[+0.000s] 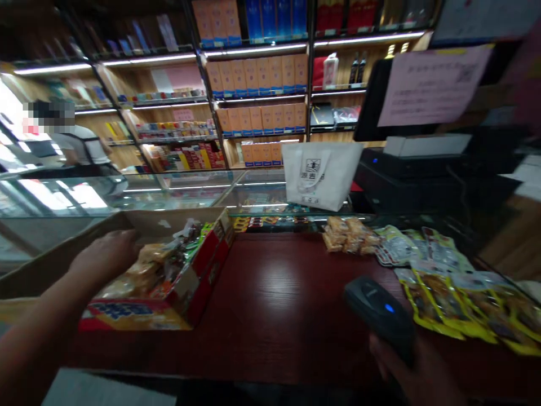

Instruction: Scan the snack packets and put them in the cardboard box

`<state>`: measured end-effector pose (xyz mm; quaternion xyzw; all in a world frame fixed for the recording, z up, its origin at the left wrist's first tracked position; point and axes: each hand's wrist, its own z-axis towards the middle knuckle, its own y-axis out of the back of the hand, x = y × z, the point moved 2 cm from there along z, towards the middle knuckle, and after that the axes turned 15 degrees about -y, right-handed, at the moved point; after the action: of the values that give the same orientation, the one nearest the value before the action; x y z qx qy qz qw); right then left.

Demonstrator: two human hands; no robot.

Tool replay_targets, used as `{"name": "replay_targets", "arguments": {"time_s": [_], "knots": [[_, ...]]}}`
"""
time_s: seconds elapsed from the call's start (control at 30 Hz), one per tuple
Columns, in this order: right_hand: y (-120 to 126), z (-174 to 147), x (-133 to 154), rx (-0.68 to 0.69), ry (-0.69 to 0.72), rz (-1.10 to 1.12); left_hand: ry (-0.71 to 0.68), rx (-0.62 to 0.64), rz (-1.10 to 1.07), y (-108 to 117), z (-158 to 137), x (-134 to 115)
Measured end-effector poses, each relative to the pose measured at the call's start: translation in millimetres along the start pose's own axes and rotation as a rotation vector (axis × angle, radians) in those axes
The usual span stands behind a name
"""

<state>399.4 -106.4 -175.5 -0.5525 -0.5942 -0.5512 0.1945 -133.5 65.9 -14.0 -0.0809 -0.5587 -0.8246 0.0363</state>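
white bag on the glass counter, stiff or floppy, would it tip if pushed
The white bag is probably soft, as its handle droops down the front. It might tip if pushed high up, since it narrows downward. Its inside is hidden, so weight is uncertain.

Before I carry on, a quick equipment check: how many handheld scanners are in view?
1: the dark scanner, in the right hand's grip, left of the yellow-edged packets. Another could be hidden behind the white bag.

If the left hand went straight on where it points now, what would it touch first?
Probably the far inner wall of the cardboard box, ahead of the left hand; depth is unclear, so it might pass above.
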Motion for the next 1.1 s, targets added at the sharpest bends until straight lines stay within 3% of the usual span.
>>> {"name": "replay_targets", "arguments": {"time_s": [0.07, 0.17, 0.27, 0.33, 0.4, 0.47, 0.6, 0.73, 0.9, 1.1], "knots": [[8.2, 1.4, 3.1, -0.068, 0.011, 0.114, -0.176, -0.115, -0.070, 5.3, 11.2, -50.5], [22.7, -0.1, 8.1, -0.122, 0.024, 0.294, -0.429, -0.289, -0.400, 4.6, 17.7, -151.0], [38.2, -5.0, 7.7, -0.153, 0.007, 0.433, -0.629, -0.166, -0.695, -22.0, 20.9, -257.1], [47.1, -8.2, 2.5, -0.161, -0.003, 0.495, -0.656, -0.070, -0.857, -50.5, 28.5, -316.7], [54.2, -10.2, -6.0, -0.168, -0.005, 0.519, -0.643, -0.005, -0.976, -78.3, 43.2, -363.7], [59.9, -11.1, -16.4, -0.174, -0.006, 0.513, -0.628, -0.032, -1.024, -97.0, 64.1, -398.2], [68.2, -10.9, -35.4, -0.172, -0.030, 0.456, -0.575, -0.078, -1.012, -108.8, 111.8, -438.3], [71.2, -8.3, -46.9, -0.148, -0.019, 0.463, -0.538, -0.015, -0.994, -111.2, 141.8, -452.3], [67.4, -4.5, -52.2, -0.150, -0.035, 0.499, -0.557, -0.012, -0.992, -114.7, 145.7, -452.7], [61.5, -10.4, -36.5, -0.157, 0.001, 0.495, -0.565, -0.105, -0.980, -106.4, 134.2, -447.6]]}}
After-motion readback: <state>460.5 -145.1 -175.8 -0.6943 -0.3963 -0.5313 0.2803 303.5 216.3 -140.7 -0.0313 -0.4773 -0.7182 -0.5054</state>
